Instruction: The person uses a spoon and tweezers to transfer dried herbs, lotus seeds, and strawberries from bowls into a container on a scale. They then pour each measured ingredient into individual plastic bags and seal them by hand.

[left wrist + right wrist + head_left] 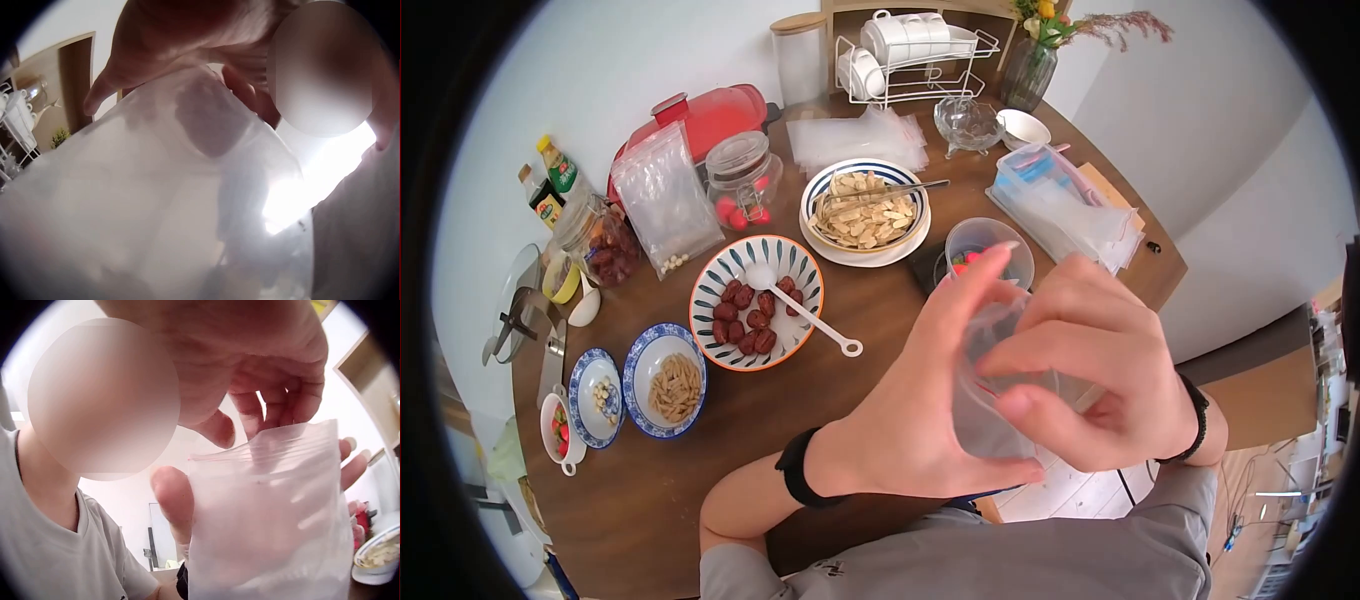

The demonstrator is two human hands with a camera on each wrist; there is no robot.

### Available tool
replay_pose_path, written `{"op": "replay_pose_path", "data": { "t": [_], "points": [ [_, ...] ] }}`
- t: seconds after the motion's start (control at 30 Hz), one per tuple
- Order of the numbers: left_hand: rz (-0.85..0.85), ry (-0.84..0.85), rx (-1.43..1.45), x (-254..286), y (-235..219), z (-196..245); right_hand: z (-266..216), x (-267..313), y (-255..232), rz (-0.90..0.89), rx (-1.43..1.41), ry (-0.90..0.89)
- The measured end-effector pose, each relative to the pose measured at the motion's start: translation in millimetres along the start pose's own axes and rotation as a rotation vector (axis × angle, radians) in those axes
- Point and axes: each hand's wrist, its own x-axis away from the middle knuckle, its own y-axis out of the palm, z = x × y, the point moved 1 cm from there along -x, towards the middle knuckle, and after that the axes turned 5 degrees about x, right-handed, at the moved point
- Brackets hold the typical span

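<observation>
Upright between both hands is a clear plastic zip bag (pixel 992 432), its mouth showing a ridged zip strip in the right wrist view. The left hand (pixel 900 425) holds the bag from the side, thumb along one edge and fingers round behind the other. At the mouth are the bent fingers of the right hand (pixel 1105 375); in the right wrist view their tips reach over the rim while the thumb stands apart from it. Pale plastic fills most of the left wrist view, where the bag (pixel 144 206) hides much of the hands' work.
Nearest the hands are a translucent cup (pixel 1012 262) and a bowl of red dates (pixel 710 345) with a white spoon. Beyond stands a bowl of pale slices (pixel 865 215) with tongs. Stacked bags (pixel 850 140), jars, small bowls and a cup rack (pixel 920 75) ring the table.
</observation>
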Motion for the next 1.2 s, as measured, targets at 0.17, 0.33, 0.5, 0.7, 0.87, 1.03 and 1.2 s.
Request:
{"op": "replay_pose_path", "data": {
  "t": [0.17,0.33,0.5,0.7,0.87,1.03,1.2],
  "points": [
    [0.036,-0.026,0.129,-2,-20,10,-2,2,-18,-0.107,-0.043,-0.180],
    [0.111,-0.149,0.223,-1,-21,3,17,24,-31,0.154,0.098,0.049],
    [0.164,-0.311,0.156,-4,-26,-7,136,69,11,0.081,-0.159,0.841],
    [0.203,-0.441,0.257,-2,-28,-19,176,80,49,-0.137,-0.484,1.139],
    [0.206,-0.523,0.252,-1,-31,-28,179,80,49,-0.057,-0.656,1.079],
    [0.235,-0.636,0.352,-1,-34,-32,139,56,9,0.078,-0.564,0.922],
    [0.242,-0.657,0.454,-1,-33,-35,90,31,-10,0.083,-0.382,0.827]
  ]
}}
